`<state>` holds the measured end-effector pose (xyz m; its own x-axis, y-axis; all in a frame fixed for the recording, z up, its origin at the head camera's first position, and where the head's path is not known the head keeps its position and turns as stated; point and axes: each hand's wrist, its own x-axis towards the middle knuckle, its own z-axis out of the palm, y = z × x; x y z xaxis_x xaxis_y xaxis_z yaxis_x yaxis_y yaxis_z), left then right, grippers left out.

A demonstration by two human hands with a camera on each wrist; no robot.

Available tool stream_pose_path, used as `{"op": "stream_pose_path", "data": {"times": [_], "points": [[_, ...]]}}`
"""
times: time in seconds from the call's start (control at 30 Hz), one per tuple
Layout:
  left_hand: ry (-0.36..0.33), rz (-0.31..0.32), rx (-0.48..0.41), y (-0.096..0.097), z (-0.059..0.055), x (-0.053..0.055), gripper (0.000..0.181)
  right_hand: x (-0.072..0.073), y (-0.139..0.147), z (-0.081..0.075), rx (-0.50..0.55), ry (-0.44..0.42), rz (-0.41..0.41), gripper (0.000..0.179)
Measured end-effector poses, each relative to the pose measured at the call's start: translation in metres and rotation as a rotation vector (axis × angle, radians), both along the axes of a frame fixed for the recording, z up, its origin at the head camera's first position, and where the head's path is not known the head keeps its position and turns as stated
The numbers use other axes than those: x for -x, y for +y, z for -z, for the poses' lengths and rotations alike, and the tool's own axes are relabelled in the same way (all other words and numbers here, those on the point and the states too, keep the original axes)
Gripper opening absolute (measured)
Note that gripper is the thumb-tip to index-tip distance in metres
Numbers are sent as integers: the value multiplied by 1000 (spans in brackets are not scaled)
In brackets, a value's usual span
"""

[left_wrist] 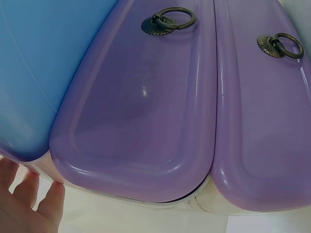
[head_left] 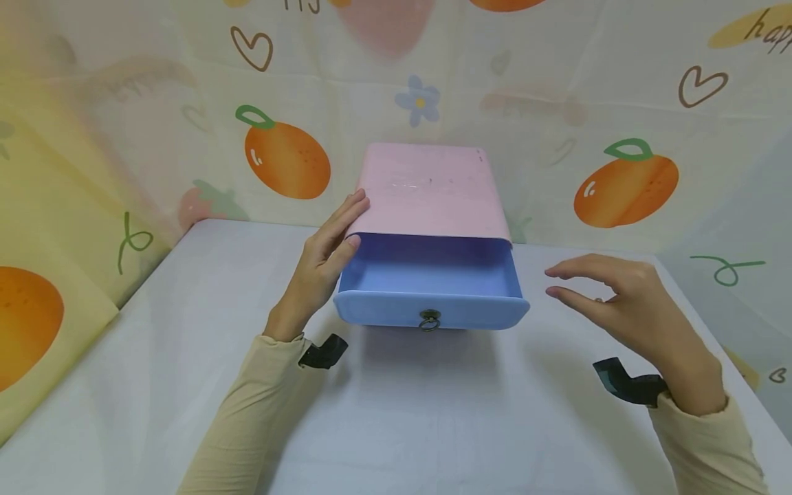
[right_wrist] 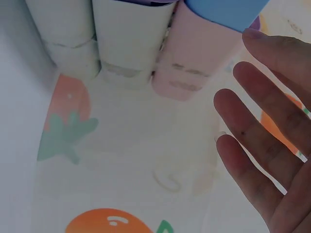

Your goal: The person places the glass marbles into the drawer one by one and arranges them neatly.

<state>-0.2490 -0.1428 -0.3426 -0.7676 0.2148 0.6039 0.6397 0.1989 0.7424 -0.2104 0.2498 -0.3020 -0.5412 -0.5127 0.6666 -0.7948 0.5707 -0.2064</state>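
Note:
A small drawer cabinet with a pink top [head_left: 433, 189] stands at the middle of the table, its blue top drawer [head_left: 431, 309] pulled out. The inside of that drawer shows only bare blue plastic, and a dark ring pull [head_left: 430, 320] hangs on its front. My left hand [head_left: 324, 258] rests along the cabinet's left side, fingers extended. To the right of the drawer my right hand [head_left: 625, 302] hovers, apart from it, thumb and fingers spread with nothing between them. Two purple drawers [left_wrist: 141, 111] below, each with a ring pull [left_wrist: 169, 20], are pushed in, seen in the left wrist view.
A white cloth covers the table [head_left: 427, 426]. Right behind the cabinet hangs a backdrop [head_left: 458, 75] printed with oranges, hearts and flowers. Black straps [head_left: 628, 383] sit at both wrists. The right wrist view shows the cabinet's pale lower side [right_wrist: 129, 39].

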Motion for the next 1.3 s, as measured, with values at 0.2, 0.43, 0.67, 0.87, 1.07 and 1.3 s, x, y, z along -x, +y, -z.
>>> {"op": "stream_pose_path", "data": {"times": [0.2,0.43,0.67,0.87,1.07,1.3], "points": [[8,5,-8,0,0,0,49,-2,4,8,7,-13,51,31],[3,4,-2,0,0,1,49,-3,9,18,22,-27,109,44],[-4,-4,2,-1,-1,0,50,1,17,24,41,-51,160,45],[-3,1,1,-1,0,0,50,5,24,32,73,-70,201,42],[1,3,4,0,0,0,50,11,30,44,76,-159,282,35],[6,0,5,-1,0,0,50,19,38,55,76,-200,313,32]]}}
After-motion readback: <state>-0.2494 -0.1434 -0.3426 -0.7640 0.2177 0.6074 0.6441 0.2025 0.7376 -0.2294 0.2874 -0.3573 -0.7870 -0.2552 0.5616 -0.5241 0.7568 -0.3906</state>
